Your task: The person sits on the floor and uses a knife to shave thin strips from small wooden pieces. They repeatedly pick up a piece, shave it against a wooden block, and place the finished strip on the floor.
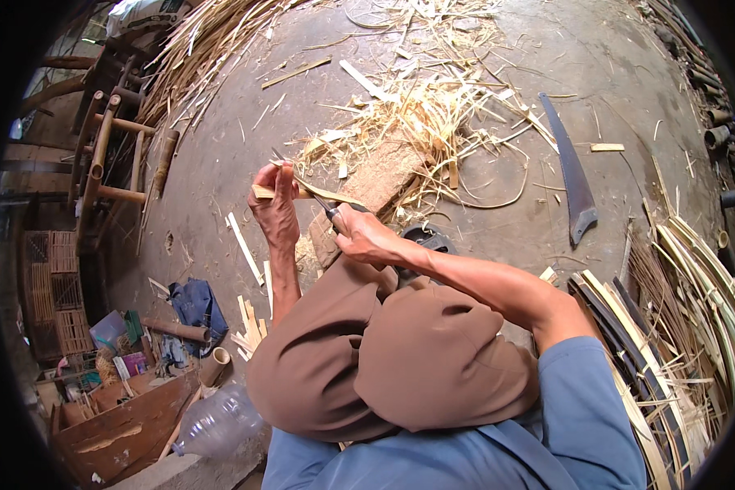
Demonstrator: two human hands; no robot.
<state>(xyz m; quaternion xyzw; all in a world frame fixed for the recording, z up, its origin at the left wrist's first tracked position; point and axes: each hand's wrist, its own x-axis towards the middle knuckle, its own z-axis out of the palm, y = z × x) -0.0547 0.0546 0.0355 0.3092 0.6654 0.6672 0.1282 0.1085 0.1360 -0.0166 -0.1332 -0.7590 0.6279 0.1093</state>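
Much shaving lies done; your left hand (pixel 275 206) pinches the strip (pixel 306 193), right hand (pixel 366 237) clenched on the knife (pixel 328 209), seemingly mid-length.

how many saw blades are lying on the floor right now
1: a saw blade lies on the concrete floor, right of the shavings pile. Others could be hidden under the shavings.

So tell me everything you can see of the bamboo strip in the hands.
The bamboo strip is a thin, flat, pale yellow sliver, lying roughly level above the knees. The left hand pinches its left end with the fingers upright. The right hand presses a dark-handled knife against its middle. Its right end tapers free over the wooden block.
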